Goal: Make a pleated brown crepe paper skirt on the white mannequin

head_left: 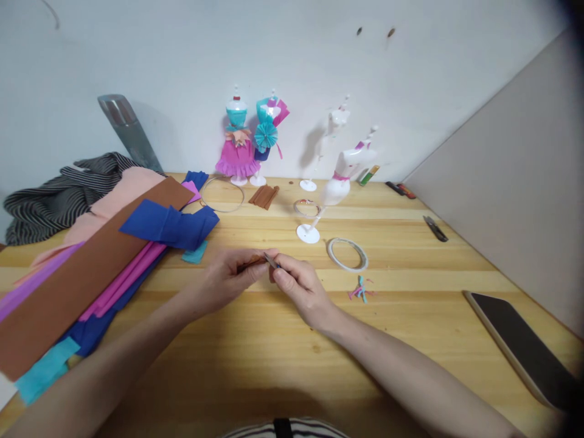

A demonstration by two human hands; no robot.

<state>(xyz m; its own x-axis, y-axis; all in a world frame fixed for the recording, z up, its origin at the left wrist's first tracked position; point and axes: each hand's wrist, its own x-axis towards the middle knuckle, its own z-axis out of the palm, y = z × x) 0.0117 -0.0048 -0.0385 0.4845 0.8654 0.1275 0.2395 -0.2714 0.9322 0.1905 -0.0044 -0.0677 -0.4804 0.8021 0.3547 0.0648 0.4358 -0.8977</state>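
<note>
Brown paper (252,262) is pinched in the left hand (232,274) and a metal tool (271,260) is gripped in the right hand (305,286), close together above the table (269,347). Scraps (362,289) and a tape roll (336,261) are seen rightward.

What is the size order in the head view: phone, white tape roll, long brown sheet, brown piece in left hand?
1. Long brown sheet
2. Phone
3. White tape roll
4. Brown piece in left hand (visible part)

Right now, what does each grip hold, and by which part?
The left grip holds a brown papery piece, the held part unclear; the right grip holds a silver pointed metal tool behind its exposed tip.
</note>
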